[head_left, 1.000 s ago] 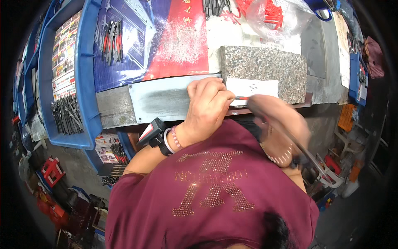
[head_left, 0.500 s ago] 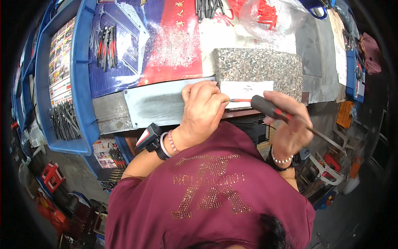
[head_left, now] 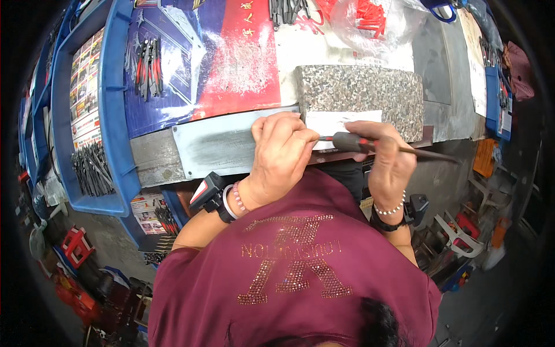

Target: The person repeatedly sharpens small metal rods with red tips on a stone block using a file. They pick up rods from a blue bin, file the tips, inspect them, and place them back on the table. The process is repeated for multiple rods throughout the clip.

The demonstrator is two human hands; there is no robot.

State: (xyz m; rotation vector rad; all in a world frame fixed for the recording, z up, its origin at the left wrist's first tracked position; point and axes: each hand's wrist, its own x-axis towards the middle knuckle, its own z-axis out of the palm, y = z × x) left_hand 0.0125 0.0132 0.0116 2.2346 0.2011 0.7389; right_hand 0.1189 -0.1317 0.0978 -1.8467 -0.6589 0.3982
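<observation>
My left hand [head_left: 283, 144] is closed in a pinch near the table's front edge. A thin piece with a short red part [head_left: 328, 138] sticks out of its fingertips to the right; the rest is hidden. My right hand [head_left: 390, 159] wraps round a screwdriver-like tool [head_left: 347, 142] with a dark, red-marked handle. The butt of that handle meets the end of the thin piece, or nearly so; I cannot tell which. Its long metal shaft extends past my right hand to the right, blurred. A white paper [head_left: 373, 117] lies just beyond the tool.
A speckled stone slab [head_left: 358, 87] lies behind the paper. Left of it are a pale metal plate [head_left: 217, 147] and a bundle of red-and-black pieces [head_left: 149, 68]. A blue tray [head_left: 115, 115] holds dark pieces at far left. Red sleeves [head_left: 370, 22] fill a clear bag at the back.
My right hand has swung left and inward with the tool, bringing its handle nearer my left fingertips. The shaft lies flatter. My left hand has hardly moved.
</observation>
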